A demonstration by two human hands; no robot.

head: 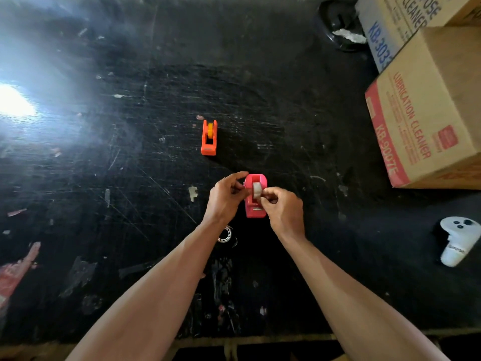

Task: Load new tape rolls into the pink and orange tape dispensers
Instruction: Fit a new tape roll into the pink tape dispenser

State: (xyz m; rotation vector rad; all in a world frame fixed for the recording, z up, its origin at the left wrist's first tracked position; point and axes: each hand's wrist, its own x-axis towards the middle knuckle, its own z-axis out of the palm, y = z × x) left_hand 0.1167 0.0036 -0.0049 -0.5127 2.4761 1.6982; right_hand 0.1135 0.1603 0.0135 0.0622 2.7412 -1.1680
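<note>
The pink tape dispenser [255,204] stands on the black table [156,178] at centre, with a clear tape roll [257,190] seated upright in its cradle. My left hand [225,198] is at the dispenser's left side, thumb and fingers pinched by the roll. My right hand [282,211] pinches the roll from the right. Farther back sits the orange dispenser [209,138], holding a yellow-cored roll, untouched. A spare clear tape ring [226,234] lies flat just under my left wrist, partly hidden.
Stacked cardboard cleaner boxes [426,113] fill the right rear. A white handheld controller [456,243] lies at the right. A dark round dish [341,24] sits at the back. Glare washes out the far left. The table's front edge [260,337] runs below my forearms.
</note>
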